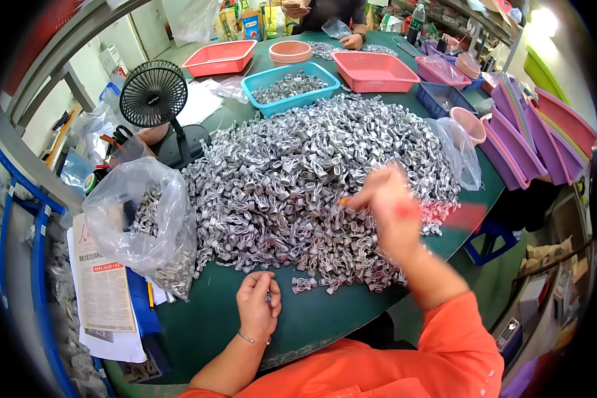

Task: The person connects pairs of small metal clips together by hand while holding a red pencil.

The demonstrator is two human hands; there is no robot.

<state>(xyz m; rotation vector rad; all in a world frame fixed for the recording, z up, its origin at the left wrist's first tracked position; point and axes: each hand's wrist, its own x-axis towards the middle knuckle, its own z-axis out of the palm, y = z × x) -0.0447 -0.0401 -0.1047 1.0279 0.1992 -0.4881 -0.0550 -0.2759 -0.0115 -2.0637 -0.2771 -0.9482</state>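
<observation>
A broad heap of small grey looped pieces (292,179) with ring-like ends covers much of the green table (199,325). My left hand (257,306) rests at the table's near edge, fingers curled closed. A small grey piece (268,298) shows between them, mostly hidden. Over the right part of the heap, my right hand (390,202) is smeared by motion, its fingers drawn together. Something small and orange (343,200) shows at its fingertips, too blurred to name. A red blur (467,216) lies right of this hand; I cannot tell what it is.
A clear plastic bag (139,212) of grey pieces stands left, beside a black fan (154,96). Behind the heap are a blue basin (290,86) with pieces and a pink basin (375,71). Purple trays (511,136) are stacked right. A co-worker's hand (351,42) is opposite.
</observation>
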